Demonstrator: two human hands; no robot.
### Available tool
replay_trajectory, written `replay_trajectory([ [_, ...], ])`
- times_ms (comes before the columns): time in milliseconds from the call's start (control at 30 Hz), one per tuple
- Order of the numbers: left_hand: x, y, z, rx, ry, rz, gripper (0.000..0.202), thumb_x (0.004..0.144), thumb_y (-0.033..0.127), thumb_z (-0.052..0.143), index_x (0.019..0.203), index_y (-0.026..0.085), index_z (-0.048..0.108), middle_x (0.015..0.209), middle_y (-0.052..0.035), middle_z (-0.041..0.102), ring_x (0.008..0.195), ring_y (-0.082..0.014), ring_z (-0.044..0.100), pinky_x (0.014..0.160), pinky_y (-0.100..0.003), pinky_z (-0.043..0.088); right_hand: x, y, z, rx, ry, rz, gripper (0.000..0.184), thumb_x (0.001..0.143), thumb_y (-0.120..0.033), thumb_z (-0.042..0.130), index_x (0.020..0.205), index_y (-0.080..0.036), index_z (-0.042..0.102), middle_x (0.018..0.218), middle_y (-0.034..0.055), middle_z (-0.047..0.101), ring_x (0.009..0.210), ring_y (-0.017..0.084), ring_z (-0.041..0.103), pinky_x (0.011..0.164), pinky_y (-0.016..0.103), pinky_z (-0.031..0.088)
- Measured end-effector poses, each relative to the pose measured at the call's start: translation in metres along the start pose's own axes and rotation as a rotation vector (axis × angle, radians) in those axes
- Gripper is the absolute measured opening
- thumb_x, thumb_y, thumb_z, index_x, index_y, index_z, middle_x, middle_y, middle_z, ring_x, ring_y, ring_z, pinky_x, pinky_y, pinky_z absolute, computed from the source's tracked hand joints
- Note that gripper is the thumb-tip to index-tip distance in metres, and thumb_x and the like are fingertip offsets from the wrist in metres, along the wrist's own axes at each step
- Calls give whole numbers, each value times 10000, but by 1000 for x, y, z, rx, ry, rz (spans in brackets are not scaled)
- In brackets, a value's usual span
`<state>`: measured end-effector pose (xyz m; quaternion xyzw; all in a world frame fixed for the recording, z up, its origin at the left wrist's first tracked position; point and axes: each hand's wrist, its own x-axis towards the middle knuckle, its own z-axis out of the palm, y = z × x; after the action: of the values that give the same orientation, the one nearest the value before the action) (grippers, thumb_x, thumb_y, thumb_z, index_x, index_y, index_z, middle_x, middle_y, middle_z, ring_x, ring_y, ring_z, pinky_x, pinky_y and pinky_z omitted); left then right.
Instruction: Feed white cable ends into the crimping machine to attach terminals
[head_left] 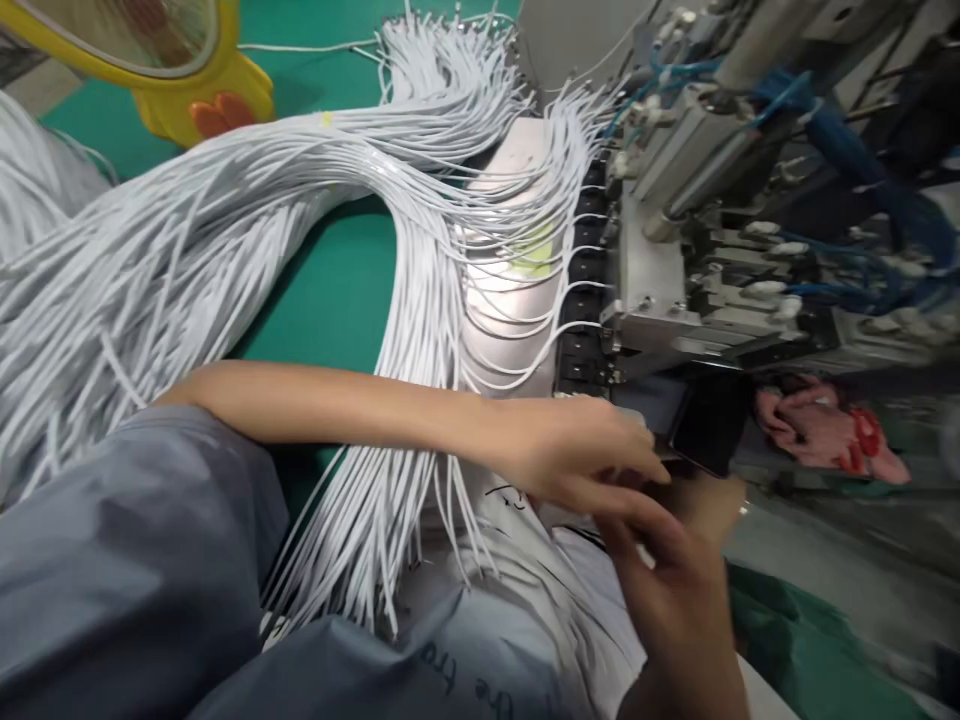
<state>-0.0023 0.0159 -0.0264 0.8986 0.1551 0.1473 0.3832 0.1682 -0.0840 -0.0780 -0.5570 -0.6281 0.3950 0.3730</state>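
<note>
My left forearm (352, 405) stretches straight across me, bare from the elbow, ending in my left hand (574, 455) – back upward, fingers bent. My right forearm (694, 660) rises from below, and my right hand (671, 545) curls in to meet the left – they overlap at the fingers, too blurred to show their grip.

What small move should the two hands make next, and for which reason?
Several white wires already lie across the black row, and the left hand and right hand are close together by its near end. So the next move should perhaps be to lay one more wire across that end. Blur hides whether the hands hold one.
</note>
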Motion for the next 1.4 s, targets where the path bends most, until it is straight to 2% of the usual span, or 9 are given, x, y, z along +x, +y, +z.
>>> replay_trajectory([
  [100, 0, -8, 4, -142, 107, -29, 234, 892, 323, 543, 932, 128, 665, 870, -64, 640, 751, -108, 597, 657, -205, 456, 10, 3, -16, 244, 235, 32, 105, 697, -234, 741, 780, -237, 677, 730, 12, 656, 673, 173, 616, 595, 275, 496],
  [267, 4, -7, 8, -247, 232, -62, 161, 882, 157, 520, 834, 123, 670, 788, -41, 633, 730, -93, 590, 693, -190, 458, 27, 5, -15, 604, 147, 7, 168, 743, -383, 698, 816, -232, 690, 702, 22, 623, 551, 134, 553, 475, 262, 436],
  [467, 4, -1, 8, -223, 198, -52, 173, 880, 156, 504, 842, 124, 669, 741, -31, 601, 683, -91, 553, 652, -189, 448, 33, -1, -7, 474, 254, -105, 157, 759, -368, 692, 738, -215, 663, 709, 11, 533, 659, 135, 503, 562, 263, 411],
  [667, 3, -5, 9, -292, 153, -138, 228, 892, 176, 473, 806, 125, 677, 685, -18, 598, 606, -78, 557, 591, -177, 445, 35, -7, -15, 382, 187, -63, 125, 771, -335, 682, 760, -213, 702, 725, 25, 595, 619, 132, 528, 517, 259, 417],
  [800, 3, -6, 10, -213, 197, -88, 223, 886, 160, 474, 839, 129, 689, 730, -29, 624, 665, -88, 562, 631, -186, 440, 37, -15, -23, 287, 167, -44, 77, 767, -264, 685, 730, -202, 710, 686, 22, 614, 578, 127, 534, 495, 260, 413],
  [1100, 6, 3, 10, -355, 346, -248, 116, 779, 182, 638, 700, 120, 697, 618, 6, 607, 546, -61, 511, 499, -155, 388, 37, -9, 6, 340, 450, -176, 140, 793, -294, 654, 674, -221, 665, 645, 12, 582, 569, 135, 525, 489, 270, 396],
  [1233, 2, -3, 9, -51, 395, -89, 172, 839, 137, 538, 754, 105, 684, 642, -9, 566, 576, -68, 497, 522, -171, 379, 37, -22, 2, -4, 526, -256, 91, 794, -162, 629, 729, -211, 671, 660, 11, 599, 576, 125, 522, 508, 265, 387],
  [1333, 0, -7, 6, 389, 389, 26, 240, 846, 93, 448, 765, 112, 673, 671, -22, 528, 550, -88, 427, 481, -217, 310, 41, -25, -13, -106, 351, -237, 102, 788, -157, 624, 692, -182, 648, 607, -7, 544, 512, 98, 451, 461, 251, 331],
  [1400, -1, -8, 4, 535, 364, 42, 259, 835, 83, 422, 762, 128, 666, 681, -21, 519, 540, -97, 406, 468, -235, 281, 45, -23, -19, -48, 248, -237, 129, 796, -166, 612, 668, -171, 631, 587, -17, 502, 505, 91, 430, 446, 243, 301],
])
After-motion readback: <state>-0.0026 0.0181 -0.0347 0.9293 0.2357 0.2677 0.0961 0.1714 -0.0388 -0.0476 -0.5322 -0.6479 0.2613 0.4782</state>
